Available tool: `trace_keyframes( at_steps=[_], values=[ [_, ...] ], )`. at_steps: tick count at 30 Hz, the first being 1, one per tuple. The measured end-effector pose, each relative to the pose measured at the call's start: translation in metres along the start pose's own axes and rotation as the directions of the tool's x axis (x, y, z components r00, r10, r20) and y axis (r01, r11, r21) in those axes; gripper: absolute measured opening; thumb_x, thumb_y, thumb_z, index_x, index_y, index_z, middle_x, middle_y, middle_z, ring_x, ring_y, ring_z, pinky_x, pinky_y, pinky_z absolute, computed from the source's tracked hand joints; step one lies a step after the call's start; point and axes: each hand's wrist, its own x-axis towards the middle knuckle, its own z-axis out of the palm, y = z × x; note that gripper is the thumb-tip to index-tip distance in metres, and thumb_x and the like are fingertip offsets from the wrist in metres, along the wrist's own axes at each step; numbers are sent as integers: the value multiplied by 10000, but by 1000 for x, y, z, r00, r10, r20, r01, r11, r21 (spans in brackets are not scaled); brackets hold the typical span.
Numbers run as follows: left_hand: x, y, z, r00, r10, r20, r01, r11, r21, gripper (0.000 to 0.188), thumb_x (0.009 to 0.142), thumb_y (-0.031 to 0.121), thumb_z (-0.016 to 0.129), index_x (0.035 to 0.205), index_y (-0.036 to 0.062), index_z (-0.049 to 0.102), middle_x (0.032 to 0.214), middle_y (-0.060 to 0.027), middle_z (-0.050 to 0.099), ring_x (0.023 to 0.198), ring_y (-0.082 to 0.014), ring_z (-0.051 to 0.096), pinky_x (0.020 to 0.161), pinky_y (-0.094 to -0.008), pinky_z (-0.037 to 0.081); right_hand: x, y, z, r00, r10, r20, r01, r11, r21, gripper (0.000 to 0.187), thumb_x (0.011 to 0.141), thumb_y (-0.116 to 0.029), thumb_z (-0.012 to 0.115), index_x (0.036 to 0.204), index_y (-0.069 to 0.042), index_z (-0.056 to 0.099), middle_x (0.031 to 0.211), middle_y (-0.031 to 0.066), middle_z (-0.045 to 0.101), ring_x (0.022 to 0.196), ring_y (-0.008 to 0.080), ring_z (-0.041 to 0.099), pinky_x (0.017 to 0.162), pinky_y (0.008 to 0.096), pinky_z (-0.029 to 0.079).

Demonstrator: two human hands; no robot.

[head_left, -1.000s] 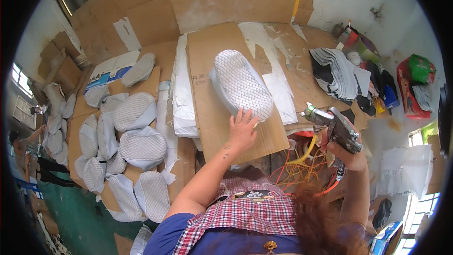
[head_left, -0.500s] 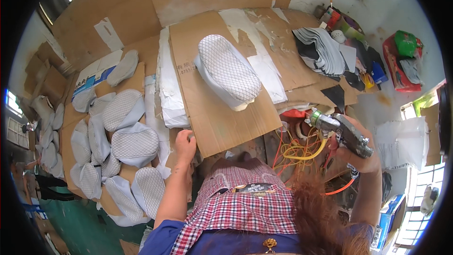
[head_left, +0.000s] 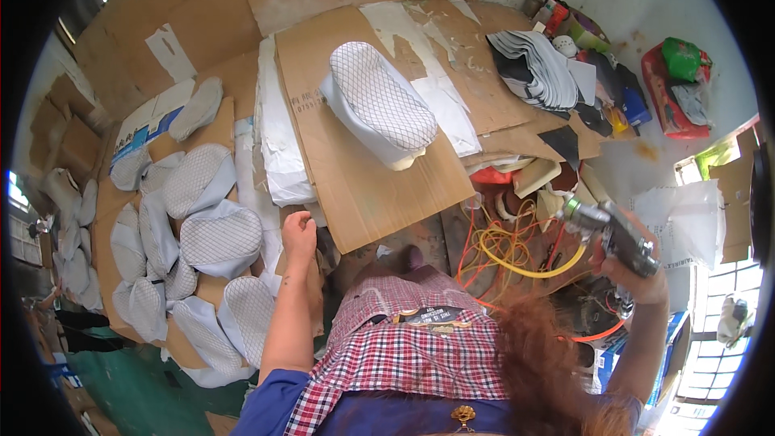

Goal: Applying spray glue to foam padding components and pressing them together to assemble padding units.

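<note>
My right hand [head_left: 630, 262] is wrapped round a spray gun [head_left: 622, 238] with a green collar at its nozzle end, held out to the right of the cardboard. A seat cushion [head_left: 381, 101] in a pale grey cover, its top quilted in diamonds, lies on a brown cardboard sheet [head_left: 387, 214]. Yellowish foam shows at the cushion's near end. My left hand [head_left: 299, 234] is beside the sheet's left near edge, fingers curled in, with nothing seen in it.
Several similar grey quilted covers [head_left: 219, 238] lie piled on cardboard at the left. A stack of grey and black cut pieces [head_left: 537, 69] is at the back right. Tangled yellow and orange hoses [head_left: 517, 246] hang below the bench's right side. A red bag [head_left: 676, 97] lies farther right.
The spray gun in my right hand has moved right and slightly down, away from the cushion. My left hand stays beside the cardboard. The whole view has shifted slightly.
</note>
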Motion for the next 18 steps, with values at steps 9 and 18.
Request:
trace_keyframes(
  at_steps=[9, 18],
  values=[
    [-3, -38, -12, 996, -87, -22, 86, 995, -42, 194, 714, 97, 594, 888, 13, 617, 865, -116, 602, 740, -208, 589, 693, -309, 473, 3, -8, -3, 998, -24, -51, 20, 996, -86, 657, 706, -139, 690, 1270, 6, 385, 774, 54, 556, 683, 108, 529, 629, 236, 447],
    [-3, -36, -1, 983, -166, -74, 162, 985, -64, 171, 716, 83, 588, 868, 14, 626, 838, -106, 617, 740, -196, 594, 689, -290, 473, 43, -3, -7, 995, -73, 73, 63, 989, 133, 696, 666, -81, 686, 1270, 35, 359, 793, 78, 570, 675, 151, 554, 613, 274, 470]
  ],
)
